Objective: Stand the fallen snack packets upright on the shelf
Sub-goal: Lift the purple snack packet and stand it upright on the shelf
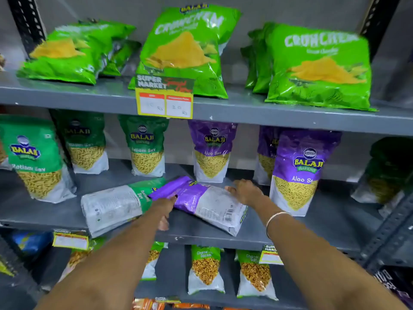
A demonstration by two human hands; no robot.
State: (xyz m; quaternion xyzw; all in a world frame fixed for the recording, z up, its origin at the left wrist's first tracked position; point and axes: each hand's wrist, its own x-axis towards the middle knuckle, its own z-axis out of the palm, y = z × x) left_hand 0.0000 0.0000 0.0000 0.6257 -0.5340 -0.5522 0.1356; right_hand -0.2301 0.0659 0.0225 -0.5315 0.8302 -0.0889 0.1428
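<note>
Grey shop shelf (pixel 290 240), mid-frame | purple packet (pixel 201 202) flat, long axis upper-left to lower-right | I see left hand (pixel 164 210) pinching its near edge, right hand (pixel 244 191) spread on far edge | green packet (pixel 116 203) flat beside, touching.

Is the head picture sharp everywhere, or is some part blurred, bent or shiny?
Head view: the top-shelf green Crunchem packets are smeared by motion blur, so the lettering is soft; the fallen purple packet between the left hand and right hand is clearer, its barcode visible; the wide lens tilts the shelf edge and upright; soft glare lies on the packet plastic.
</note>
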